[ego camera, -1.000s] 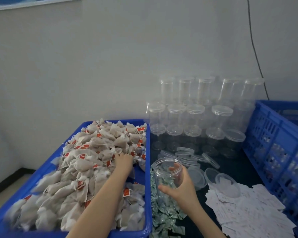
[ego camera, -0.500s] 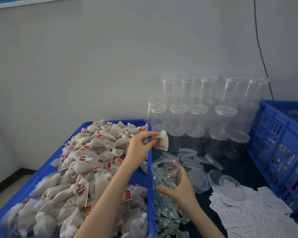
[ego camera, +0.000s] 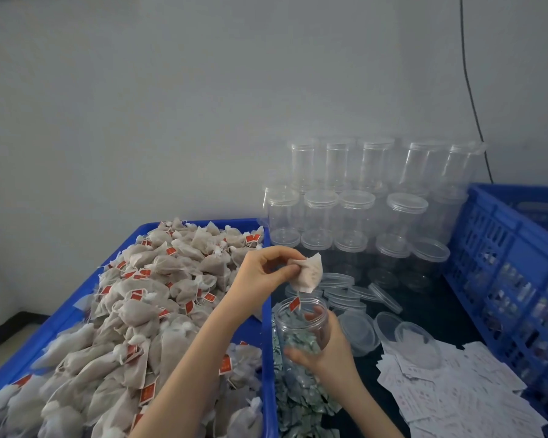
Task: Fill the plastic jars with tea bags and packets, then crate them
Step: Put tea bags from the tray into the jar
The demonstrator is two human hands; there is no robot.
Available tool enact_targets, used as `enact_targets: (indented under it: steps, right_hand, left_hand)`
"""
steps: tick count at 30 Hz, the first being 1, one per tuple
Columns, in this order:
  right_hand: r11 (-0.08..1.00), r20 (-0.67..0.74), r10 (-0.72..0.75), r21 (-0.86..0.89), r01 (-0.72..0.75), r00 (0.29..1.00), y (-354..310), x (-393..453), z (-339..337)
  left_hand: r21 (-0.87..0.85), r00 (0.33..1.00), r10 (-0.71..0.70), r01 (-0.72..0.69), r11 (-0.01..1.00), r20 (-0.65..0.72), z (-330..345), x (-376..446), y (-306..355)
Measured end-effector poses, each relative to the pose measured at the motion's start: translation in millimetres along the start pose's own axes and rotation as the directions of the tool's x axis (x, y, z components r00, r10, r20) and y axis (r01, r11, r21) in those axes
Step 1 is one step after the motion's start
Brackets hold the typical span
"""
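1. Left hand [ego camera: 260,273] pinching one white mesh tea bag [ego camera: 309,273] between thumb and fingers, just above the mouth of the clear round plastic jar [ego camera: 301,324].
2. Small red paper tag [ego camera: 295,303] hanging on its string from the tea bag, down at the jar rim.
3. Right hand [ego camera: 326,352] wrapped around the jar, holding it upright over the loose green foil packets [ego camera: 301,399] on the dark tabletop [ego camera: 424,301].
4. Left of the jar: big blue plastic bin [ego camera: 268,343] heaped with tea bags.
5. Behind the jar: stacked empty lidded jars [ego camera: 355,210] and loose clear lids [ego camera: 345,289].
6. Right of the jar: white paper slips [ego camera: 456,393], then blue slotted crate [ego camera: 500,263].
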State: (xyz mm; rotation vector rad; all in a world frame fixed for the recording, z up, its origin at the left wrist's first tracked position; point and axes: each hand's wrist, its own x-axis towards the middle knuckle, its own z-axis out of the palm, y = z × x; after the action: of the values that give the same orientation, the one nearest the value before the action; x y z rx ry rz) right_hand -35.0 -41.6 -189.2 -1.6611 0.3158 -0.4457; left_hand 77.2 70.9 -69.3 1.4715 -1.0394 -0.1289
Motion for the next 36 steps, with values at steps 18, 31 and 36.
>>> enact_targets:
  steps: [18,31,36]
  right_hand:
    - [0.998,-0.024,-0.05,-0.025,0.049,0.998,-2,-3,-3]
    - [0.998,-0.017,-0.056,0.012,0.056,0.998,4,-7,-5]
    - [0.998,-0.023,-0.053,0.024,0.053,0.998,3,-7,-6]
  left_hand:
    - [0.482,0.905,-0.31,0.141,0.865,0.292,-3,2,-22]
    - [0.955,0.646,-0.762,0.198,0.223,0.044,-31,0,-147]
    - [0.993,0.743,-0.669,0.06,0.099,0.022,-28,2,-137]
